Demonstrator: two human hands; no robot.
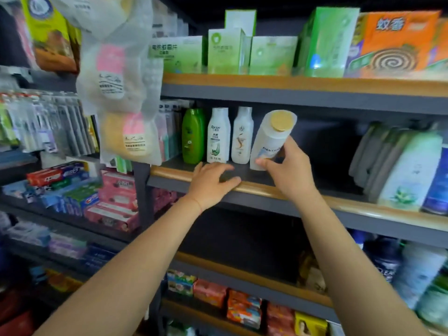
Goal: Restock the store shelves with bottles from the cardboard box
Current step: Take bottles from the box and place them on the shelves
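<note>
White bottle (271,139) is leaning right, top toward the viewer; right hand (288,166) is pinching its lower part, left hand (211,180) resting spread on the shelf (315,192).

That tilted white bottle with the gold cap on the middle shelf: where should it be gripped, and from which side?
Grip the white bottle around its lower body, coming from the front right, as the right hand does now. It leans with the gold cap toward the camera, so the top is awkward. Another white bottle stands close on its left; the right is open shelf.

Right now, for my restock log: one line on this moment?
right hand grips tilted white bottle | left hand rests on shelf edge
</note>
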